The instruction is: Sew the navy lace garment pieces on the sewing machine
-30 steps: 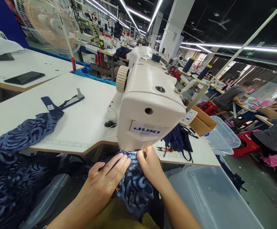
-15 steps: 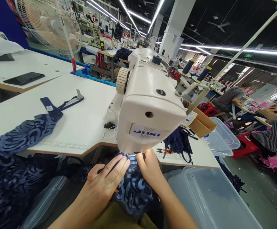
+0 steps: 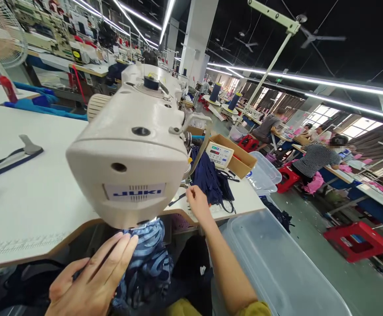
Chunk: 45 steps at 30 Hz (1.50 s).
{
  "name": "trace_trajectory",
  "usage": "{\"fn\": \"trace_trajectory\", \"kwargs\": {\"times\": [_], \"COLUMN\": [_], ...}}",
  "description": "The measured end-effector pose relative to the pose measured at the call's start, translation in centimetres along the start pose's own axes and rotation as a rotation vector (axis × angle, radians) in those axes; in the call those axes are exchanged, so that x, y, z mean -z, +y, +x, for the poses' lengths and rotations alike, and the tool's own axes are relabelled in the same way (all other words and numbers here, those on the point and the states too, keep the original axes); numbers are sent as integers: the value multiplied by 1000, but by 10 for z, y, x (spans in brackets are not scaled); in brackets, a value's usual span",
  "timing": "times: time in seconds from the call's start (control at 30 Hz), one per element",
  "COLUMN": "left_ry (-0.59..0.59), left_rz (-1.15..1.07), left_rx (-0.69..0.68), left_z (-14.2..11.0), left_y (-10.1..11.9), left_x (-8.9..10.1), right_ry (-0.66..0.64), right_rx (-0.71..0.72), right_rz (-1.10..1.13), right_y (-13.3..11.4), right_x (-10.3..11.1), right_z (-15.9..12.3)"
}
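Note:
Under the head of the white sewing machine [image 3: 132, 153] hangs a blue patterned lace garment [image 3: 148, 259]. My left hand [image 3: 92, 272] lies along the garment's left side, fingers straight and together, holding it close below the needle area; dark fabric shows between thumb and fingers. The needle itself is hidden by the machine head. To the right of the machine, my right hand [image 3: 198, 202] is closed at the near left side of a bundle of navy straps [image 3: 207, 175]. A thin dark item [image 3: 177, 200] lies just left of its fingertips. What the fingers grip is hidden.
Behind the straps are a control panel [image 3: 219, 154] and a cardboard box [image 3: 240, 160]. A large clear plastic bin [image 3: 270, 259] stands at my right. On the left tabletop lies a navy strap with a grey end [image 3: 30, 145]. Several people sit at machines farther right.
My right hand has left the garment and moved right to the strap bundle. My left hand stays on the garment. The view has turned right, so the machine appears farther left.

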<state>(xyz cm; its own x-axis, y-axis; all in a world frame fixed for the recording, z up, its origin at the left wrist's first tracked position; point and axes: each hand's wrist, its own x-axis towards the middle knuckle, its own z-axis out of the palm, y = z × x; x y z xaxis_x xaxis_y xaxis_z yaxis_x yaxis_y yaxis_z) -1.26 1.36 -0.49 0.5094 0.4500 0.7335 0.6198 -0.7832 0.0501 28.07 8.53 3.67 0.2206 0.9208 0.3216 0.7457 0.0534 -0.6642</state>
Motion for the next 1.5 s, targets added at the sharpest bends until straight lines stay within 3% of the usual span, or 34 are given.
{"fn": "trace_trajectory", "kwargs": {"times": [0.1,0.23,0.37,0.47,0.53,0.67,0.73,0.83,1.0,1.1,1.23,1.33,1.5], "left_ry": [5,43,47,59,57,-14,-62,-125,-156,-106,-93,-89,-36], "left_rz": [-19,46,123,155,187,147,75,92,86,186,171,115,-14], "left_rx": [-22,-22,-41,-91,-92,37,-19,-100,-66,-39,-66,-140,-51], "left_z": [-1,-1,5,14,20,27,28,25,29,41,50,45,32], "left_y": [-11,-5,5,6,10,29,36,38,38,42,47,46,39], "left_x": [-6,-8,-6,0,8,26,32,37,39,38,37,38,35], "right_ry": [34,75,82,76,55,-62,-126,-213,-389,-385,-201,-84,-60], "right_rx": [-90,-227,-323,-307,-259,-153,-130,-110,-143,-87,-14,-24,-15], "right_rz": [-109,-253,-281,-201,-101,212,376,594,1107,1095,908,775,679], "right_y": [19,22,17,18,18,11,2,-18,-51,-63,-70,-68,-61], "right_x": [7,-3,-11,0,11,29,33,33,20,8,-4,-9,-15], "right_z": [31,59,72,73,67,36,12,-26,-65,-70,-68,-70,-80]}}
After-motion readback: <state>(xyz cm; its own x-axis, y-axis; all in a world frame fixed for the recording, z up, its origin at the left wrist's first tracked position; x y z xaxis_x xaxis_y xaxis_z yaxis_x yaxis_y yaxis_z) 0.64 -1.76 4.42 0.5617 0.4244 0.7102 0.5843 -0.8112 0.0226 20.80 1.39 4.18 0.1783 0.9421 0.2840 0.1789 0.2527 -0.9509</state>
